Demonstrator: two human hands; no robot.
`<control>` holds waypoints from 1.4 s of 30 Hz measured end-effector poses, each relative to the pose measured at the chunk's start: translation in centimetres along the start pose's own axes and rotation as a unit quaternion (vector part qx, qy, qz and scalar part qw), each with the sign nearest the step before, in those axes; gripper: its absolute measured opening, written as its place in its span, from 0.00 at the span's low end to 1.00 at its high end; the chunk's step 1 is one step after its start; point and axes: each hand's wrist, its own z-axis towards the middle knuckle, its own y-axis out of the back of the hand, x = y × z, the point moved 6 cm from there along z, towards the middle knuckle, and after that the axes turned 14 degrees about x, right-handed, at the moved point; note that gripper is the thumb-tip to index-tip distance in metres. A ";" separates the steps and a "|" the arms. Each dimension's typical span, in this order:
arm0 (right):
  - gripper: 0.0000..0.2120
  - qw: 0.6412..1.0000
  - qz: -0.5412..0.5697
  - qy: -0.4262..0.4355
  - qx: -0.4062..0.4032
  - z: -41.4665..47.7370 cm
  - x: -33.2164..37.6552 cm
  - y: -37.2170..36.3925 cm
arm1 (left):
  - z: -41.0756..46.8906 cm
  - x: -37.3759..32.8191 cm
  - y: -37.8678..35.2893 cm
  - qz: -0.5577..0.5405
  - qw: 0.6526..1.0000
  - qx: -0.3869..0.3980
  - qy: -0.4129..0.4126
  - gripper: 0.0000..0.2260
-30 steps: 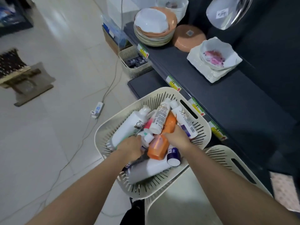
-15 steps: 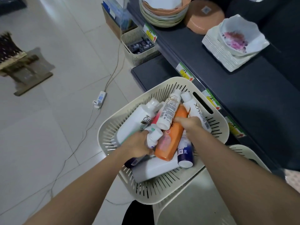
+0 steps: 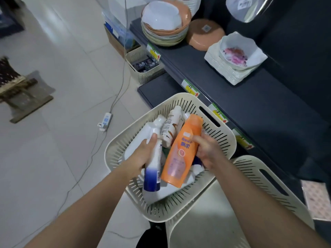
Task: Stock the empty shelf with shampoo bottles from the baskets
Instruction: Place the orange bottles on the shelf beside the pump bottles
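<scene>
Orange shampoo bottle [image 3: 180,149] is hanging over the basket [image 3: 225,133], the right hand [image 3: 207,151] clamping its waist; the left hand [image 3: 143,154] is gripping a white-and-blue bottle [image 3: 154,167]. Glossy stiff plastic, likely slippery: mid-body holds are looking safest.

I am wearing the only camera on my head; it is looking forward and down, close over the basket [image 3: 179,96], the shelf [image 3: 259,108] lying toward two o'clock.
</scene>
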 end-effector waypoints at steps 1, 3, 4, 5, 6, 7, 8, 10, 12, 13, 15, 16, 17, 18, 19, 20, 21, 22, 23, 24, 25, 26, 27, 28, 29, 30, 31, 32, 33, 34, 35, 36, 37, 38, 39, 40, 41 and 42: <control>0.13 1.000 0.024 -0.008 0.003 -0.4 0.2 0.0 | 0.0 0.1 -0.3 -0.064 0.998 0.017 0.006 0.29; 0.17 0.997 0.064 -0.031 0.008 -1.4 0.5 0.0 | -0.2 0.1 -0.6 -0.149 0.988 0.047 0.011 0.27; 0.17 0.996 0.075 -0.038 0.012 -1.9 0.6 0.1 | -0.1 0.0 -0.8 -0.162 0.985 0.064 0.011 0.26; 0.15 0.996 0.082 -0.042 0.020 -2.5 0.9 0.2 | -0.2 -0.1 -0.9 -0.164 0.983 0.077 0.009 0.25; 0.13 0.994 0.091 -0.043 0.031 -3.0 1.2 0.3 | -0.2 -0.1 -1.0 -0.156 0.984 0.082 0.011 0.24; 0.13 0.994 0.098 -0.040 0.040 -3.6 1.4 0.5 | -0.3 -0.2 -1.1 -0.144 0.986 0.088 0.014 0.23; 0.12 0.993 0.104 -0.033 0.045 -4.3 1.7 0.7 | -0.5 -0.4 -1.4 -0.128 0.987 0.098 0.016 0.21; 0.12 0.992 0.117 -0.009 0.056 -5.7 2.4 1.1 | -1.1 -0.9 -2.1 -0.094 0.989 0.117 0.014 0.18; 0.19 0.992 0.113 0.017 0.059 -7.3 3.0 1.5 | -2.0 -1.8 -3.2 -0.076 0.988 0.137 -0.003 0.20; 0.22 0.992 0.105 0.032 0.059 -8.1 3.3 1.8 | -2.5 -2.2 -4.0 -0.076 0.986 0.151 -0.011 0.23; 0.25 0.993 0.080 0.061 0.063 -10.0 4.1 2.4 | -3.3 -3.0 -5.7 -0.076 0.982 0.173 -0.026 0.26; 0.25 0.993 0.065 0.074 0.064 -11.1 4.4 2.8 | -3.8 -3.4 -6.6 -0.067 0.981 0.178 -0.032 0.25; 0.24 0.993 0.049 0.085 0.063 -12.2 4.7 3.3 | -4.3 -3.7 -7.5 -0.052 0.981 0.183 -0.037 0.23; 0.23 0.993 0.036 0.097 0.058 -13.3 4.9 3.8 | -4.9 -4.1 -8.5 -0.034 0.981 0.184 -0.042 0.21; 0.20 0.992 0.025 0.109 0.051 -14.5 5.1 4.4 | -5.5 -4.6 -9.5 -0.016 0.982 0.184 -0.048 0.20; 0.16 0.992 0.018 0.120 0.044 -15.7 5.3 5.1 | -6.2 -5.0 -10.8 0.001 0.981 0.186 -0.056 0.20; 0.11 0.991 0.014 0.131 0.038 -17.0 5.5 5.8 | -6.9 -5.4 -12.1 0.016 0.979 0.190 -0.065 0.22; 0.08 0.989 0.012 0.141 0.032 -18.4 5.6 6.4 | -7.6 -5.6 -13.4 0.030 0.978 0.192 -0.073 0.24; 0.07 0.988 0.008 0.150 0.023 -19.8 5.7 7.2 | -8.4 -5.8 -14.8 0.045 0.978 0.188 -0.080 0.25; 0.07 0.987 0.003 0.159 0.014 -21.4 5.7 8.0 | -9.2 -5.8 -16.1 0.058 0.978 0.181 -0.087 0.26; 0.09 0.985 0.000 0.170 0.006 -23.0 5.7 8.9 | -9.9 -5.8 -17.5 0.068 0.978 0.175 -0.096 0.26; 0.12 0.984 -0.003 0.180 0.000 -24.6 5.6 9.7 | -10.7 -5.7 -19.0 0.077 0.976 0.173 -0.106 0.25; 0.15 0.982 -0.008 0.189 -0.008 -26.3 5.4 10.7 | -11.4 -5.6 -20.5 0.087 0.974 0.175 -0.116 0.22; 0.17 0.980 -0.015 0.198 -0.016 -28.0 5.3 11.8 | -12.1 -5.5 -22.0 0.092 0.972 0.175 -0.125 0.19; 0.18 0.978 -0.020 0.208 -0.024 -29.7 5.1 12.8 | -12.8 -5.3 -23.4 0.095 0.971 0.172 -0.133 0.16; 0.19 0.975 -0.024 0.219 -0.033 -31.4 4.9 13.9 | -13.4 -5.1 -24.8 0.098 0.971 0.169 -0.141 0.15; 0.19 0.972 -0.027 0.231 -0.042 -33.2 4.8 15.0 | -14.1 -5.0 -26.3 0.102 0.969 0.166 -0.152 0.14; 0.18 0.968 -0.032 0.244 -0.053 -35.0 4.7 16.1 | -14.9 -4.9 -27.9 0.107 0.966 0.166 -0.165 0.13; 0.18 0.964 -0.036 0.256 -0.065 -36.9 4.7 17.2 | -15.7 -4.8 -29.5 0.114 0.963 0.167 -0.176 0.12; 0.19 0.960 -0.041 0.265 -0.078 -38.7 4.6 18.3 | -16.5 -4.7 -31.2 0.123 0.960 0.170 -0.186 0.12; 0.21 0.957 -0.046 0.272 -0.091 -40.5 4.5 19.4 | -17.3 -4.7 -32.9 0.134 0.956 0.174 -0.193 0.13; 0.22 0.953 -0.051 0.279 -0.102 -42.2 4.5 20.5 | -18.2 -4.6 -34.7 0.145 0.952 0.180 -0.200 0.15; 0.23 0.950 -0.056 0.286 -0.112 -43.9 4.5 21.6 | -19.0 -4.7 -36.4 0.154 0.948 0.188 -0.207 0.18; 0.24 0.946 -0.060 0.294 -0.120 -45.5 4.6 22.5 | -19.8 -4.7 -38.1 0.160 0.944 0.197 -0.213 0.20; 0.23 0.943 -0.065 0.301 -0.127 -47.1 4.7 23.4 | -20.4 -4.8 -39.7 0.165 0.940 0.204 -0.219 0.21; 0.22 0.939 -0.069 0.309 -0.135 -48.5 4.8 24.3 | -21.0 -5.0 -41.3 0.168 0.936 0.211 -0.226 0.22; 0.21 0.935 -0.073 0.316 -0.144 -49.9 4.9 25.2 | -21.6 -5.2 -42.8 0.168 0.933 0.218 -0.232 0.22; 0.19 0.930 -0.078 0.323 -0.154 -51.2 5.1 26.1 | -22.1 -5.4 -44.4 0.169 0.930 0.225 -0.237 0.22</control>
